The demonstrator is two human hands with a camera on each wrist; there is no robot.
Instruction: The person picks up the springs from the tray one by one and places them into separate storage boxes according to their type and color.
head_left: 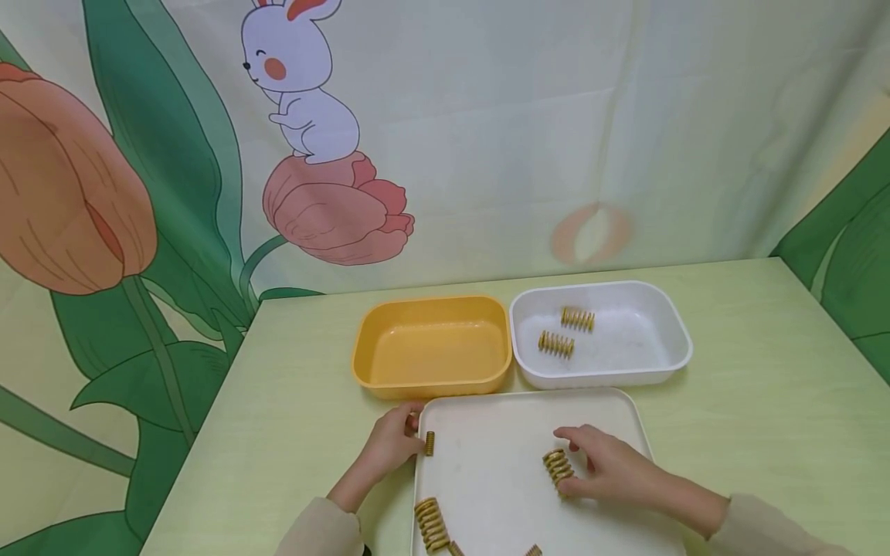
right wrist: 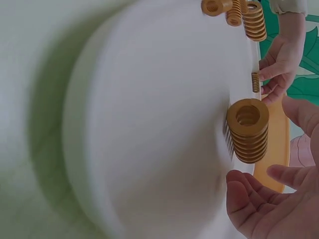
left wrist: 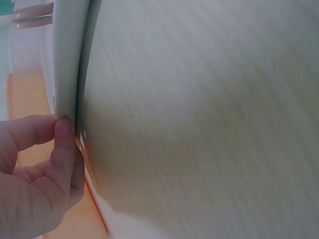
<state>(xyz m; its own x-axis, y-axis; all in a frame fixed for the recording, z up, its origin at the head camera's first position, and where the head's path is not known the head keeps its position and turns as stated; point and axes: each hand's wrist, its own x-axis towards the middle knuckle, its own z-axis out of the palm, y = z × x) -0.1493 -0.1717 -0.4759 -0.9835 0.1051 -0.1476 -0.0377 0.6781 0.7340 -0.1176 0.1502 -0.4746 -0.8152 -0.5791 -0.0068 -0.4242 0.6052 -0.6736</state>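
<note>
My left hand (head_left: 391, 444) grips the left rim of a white tray (head_left: 501, 432); the left wrist view shows thumb and fingers pinching that edge. Just inside the rim, close to those fingertips, lies a small gold coil spring (head_left: 429, 443). Over the tray's right half, my right hand (head_left: 612, 469) spreads its thumb and fingers around a large gold coil spring (head_left: 558, 468). In the right wrist view a gap shows between this spring (right wrist: 247, 132) and the fingertips (right wrist: 238, 196). Another large spring (head_left: 432, 525) lies at the tray's lower left.
Behind the tray stand a yellow bin (head_left: 431, 382) and, at its right, a white bin (head_left: 605, 377) with two gold springs (head_left: 557, 344) inside. Smaller springs (head_left: 534, 550) are cut off at the head view's bottom edge. A printed cloth (head_left: 473, 154) hangs behind the table.
</note>
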